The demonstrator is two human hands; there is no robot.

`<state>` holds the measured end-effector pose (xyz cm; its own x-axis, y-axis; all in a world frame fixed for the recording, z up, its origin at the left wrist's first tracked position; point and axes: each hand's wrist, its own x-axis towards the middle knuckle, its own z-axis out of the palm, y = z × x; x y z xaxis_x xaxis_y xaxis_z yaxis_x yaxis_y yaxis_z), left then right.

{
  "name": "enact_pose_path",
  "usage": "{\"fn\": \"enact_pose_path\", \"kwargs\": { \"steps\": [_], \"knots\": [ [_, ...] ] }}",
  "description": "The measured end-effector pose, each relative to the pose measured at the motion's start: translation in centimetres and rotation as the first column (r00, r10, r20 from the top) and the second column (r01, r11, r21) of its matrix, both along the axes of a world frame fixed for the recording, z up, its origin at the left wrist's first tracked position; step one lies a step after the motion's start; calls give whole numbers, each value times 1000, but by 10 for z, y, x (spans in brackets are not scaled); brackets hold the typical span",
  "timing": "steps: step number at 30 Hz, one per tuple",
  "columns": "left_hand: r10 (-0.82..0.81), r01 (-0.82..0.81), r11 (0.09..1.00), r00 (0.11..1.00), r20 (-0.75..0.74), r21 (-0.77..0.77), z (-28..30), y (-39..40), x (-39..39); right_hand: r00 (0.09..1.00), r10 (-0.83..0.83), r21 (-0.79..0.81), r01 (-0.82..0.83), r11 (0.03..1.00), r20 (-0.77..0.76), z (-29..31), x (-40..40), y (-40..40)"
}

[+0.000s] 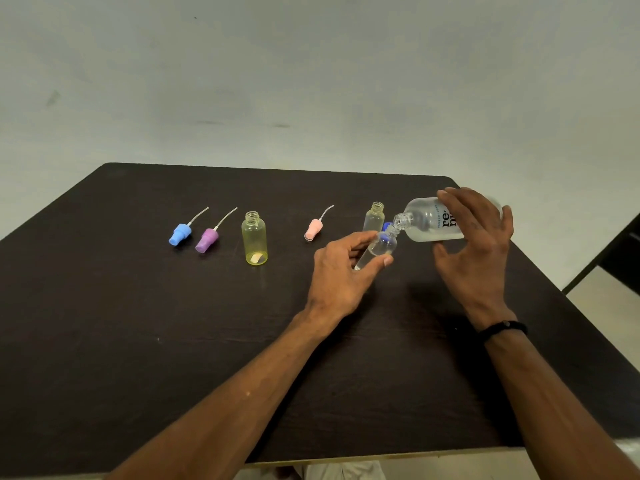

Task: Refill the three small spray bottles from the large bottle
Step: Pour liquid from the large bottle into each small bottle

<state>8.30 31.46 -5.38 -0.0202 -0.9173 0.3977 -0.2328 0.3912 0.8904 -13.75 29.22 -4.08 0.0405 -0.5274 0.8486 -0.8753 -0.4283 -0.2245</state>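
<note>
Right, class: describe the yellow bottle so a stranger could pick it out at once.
On the dark table, look left of the hands, just right of the loose blue and purple spray caps. The yellow bottle stands there upright and uncapped, the only tinted bottle; the others are clear.

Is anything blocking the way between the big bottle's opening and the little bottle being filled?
Nothing visible. The large bottle, tipped by the right hand, has its open mouth right at the neck of the small clear bottle held by the left hand.
</note>
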Motion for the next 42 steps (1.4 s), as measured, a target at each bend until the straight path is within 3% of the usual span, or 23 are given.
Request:
{"fn": "enact_pose_path", "kwargs": {
  "steps": [42],
  "knots": [
    [-14, 15, 1000, 1000, 17, -22, 0, 1, 1, 1000, -6, -6, 6, 1000, 3, -1, 1, 1]
  ]
}}
